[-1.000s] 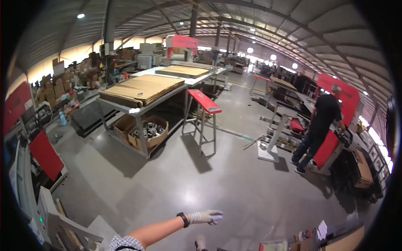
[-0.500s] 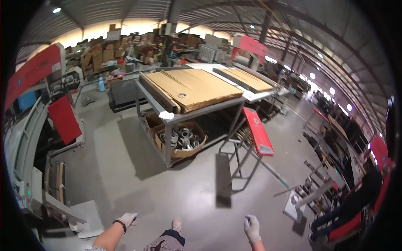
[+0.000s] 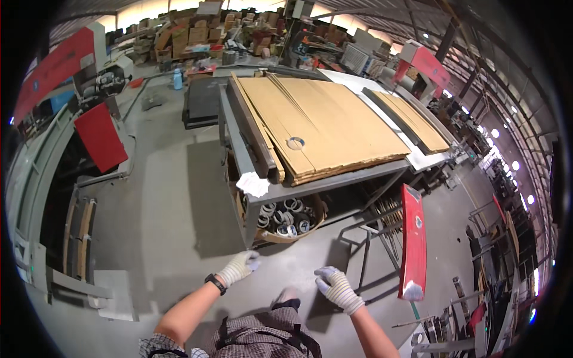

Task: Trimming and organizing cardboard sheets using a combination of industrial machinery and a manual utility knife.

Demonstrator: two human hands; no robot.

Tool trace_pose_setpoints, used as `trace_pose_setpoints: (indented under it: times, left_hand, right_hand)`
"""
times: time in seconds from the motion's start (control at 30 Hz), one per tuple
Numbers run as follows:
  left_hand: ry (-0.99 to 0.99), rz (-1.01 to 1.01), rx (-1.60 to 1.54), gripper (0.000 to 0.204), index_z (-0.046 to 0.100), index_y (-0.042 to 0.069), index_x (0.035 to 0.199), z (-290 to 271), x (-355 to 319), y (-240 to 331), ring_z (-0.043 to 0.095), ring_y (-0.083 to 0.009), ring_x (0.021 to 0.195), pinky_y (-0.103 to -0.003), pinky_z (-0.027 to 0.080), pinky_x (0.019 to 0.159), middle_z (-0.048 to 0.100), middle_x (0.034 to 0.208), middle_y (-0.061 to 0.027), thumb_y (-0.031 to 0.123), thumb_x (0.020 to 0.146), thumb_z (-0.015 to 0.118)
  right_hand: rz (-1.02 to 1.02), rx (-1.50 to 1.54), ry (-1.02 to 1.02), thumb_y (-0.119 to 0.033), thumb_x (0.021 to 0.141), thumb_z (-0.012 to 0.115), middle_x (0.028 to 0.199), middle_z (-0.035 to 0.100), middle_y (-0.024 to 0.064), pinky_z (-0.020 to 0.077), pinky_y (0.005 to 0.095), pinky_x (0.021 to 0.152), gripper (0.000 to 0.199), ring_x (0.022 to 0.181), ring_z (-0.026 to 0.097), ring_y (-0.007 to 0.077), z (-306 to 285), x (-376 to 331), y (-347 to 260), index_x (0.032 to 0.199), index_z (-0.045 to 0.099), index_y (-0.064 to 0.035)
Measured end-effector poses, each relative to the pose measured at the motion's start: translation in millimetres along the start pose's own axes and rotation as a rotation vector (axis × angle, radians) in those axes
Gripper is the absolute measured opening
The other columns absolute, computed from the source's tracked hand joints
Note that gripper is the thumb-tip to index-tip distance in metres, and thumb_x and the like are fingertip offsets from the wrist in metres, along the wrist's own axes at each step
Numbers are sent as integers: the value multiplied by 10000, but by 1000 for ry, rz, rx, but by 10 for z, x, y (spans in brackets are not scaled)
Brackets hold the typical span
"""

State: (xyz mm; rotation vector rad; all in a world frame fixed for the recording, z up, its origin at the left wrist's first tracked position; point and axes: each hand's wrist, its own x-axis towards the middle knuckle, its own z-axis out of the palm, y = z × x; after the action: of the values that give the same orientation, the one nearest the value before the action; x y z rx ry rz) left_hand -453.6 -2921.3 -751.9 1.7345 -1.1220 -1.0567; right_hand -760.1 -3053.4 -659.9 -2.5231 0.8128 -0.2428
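Observation:
My left hand (image 3: 240, 267), in a striped knit glove with a dark band at the wrist, hangs in the air before the front left corner of a grey metal table (image 3: 334, 186). Its fingers are loosely bent and hold nothing. To the right of it, my right hand (image 3: 339, 289), gloved alike, is raised with half-curled fingers and nothing in them. On the table lies a stack of brown cardboard sheets (image 3: 334, 113) with a tape roll (image 3: 295, 143) on top. A crumpled white paper (image 3: 253, 184) sits on the near corner. Neither hand touches anything.
Under the table stands a carton (image 3: 319, 215) of white and dark rings. A red padded stand (image 3: 413, 238) is at the right. Green-grey machinery with a red panel (image 3: 100, 137) lines the left. Farther back are a blue bottle (image 3: 178, 79) and another cardboard stack (image 3: 409, 116).
The table and its stack now appear nearer and larger as I have stepped forward. Both hands have risen in view and come closer together.

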Motion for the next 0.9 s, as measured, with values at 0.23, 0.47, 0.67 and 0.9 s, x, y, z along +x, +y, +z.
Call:
trace_pose_setpoints:
  times: [0.23, 0.47, 0.67, 0.9]
  left_hand:
    - [389, 148, 112, 442, 593, 17, 1189, -523, 2007, 785, 654, -295, 931, -391, 531, 816, 636, 1095, -181, 246, 833, 721]
    - [562, -27, 148, 451, 599, 30, 1173, -963, 3761, 987, 591, -375, 1037, -426, 480, 919, 616, 1107, -189, 294, 821, 696]
    - [822, -14, 581, 331, 631, 20, 1069, -1310, 4332, 889, 600, -331, 988, -388, 492, 887, 611, 1090, -173, 128, 770, 724]
    - [912, -369, 355, 316, 661, 35, 989, -1823, 4545, 159, 635, -379, 903, -449, 517, 812, 650, 977, -209, 273, 790, 720]
  right_hand:
    - [-266, 110, 127, -171, 820, 645, 1276, 553, 219, 416, 456, 1013, 407, 1188, 515, 397, -376, 2761, 981, 1203, 572, -52]
    - [-347, 297, 226, -173, 843, 633, 1261, 548, 250, 446, 437, 988, 434, 1153, 541, 413, -287, 5013, 1690, 1232, 535, -9]
    - [-24, 414, 24, -179, 833, 653, 1078, 604, 258, 499, 445, 870, 440, 996, 604, 412, -381, 5387, 1837, 1199, 536, 34]
    - [-67, 329, 102, -110, 847, 648, 1206, 548, 235, 505, 414, 844, 421, 974, 588, 387, -791, 5437, 1650, 1228, 523, 17]
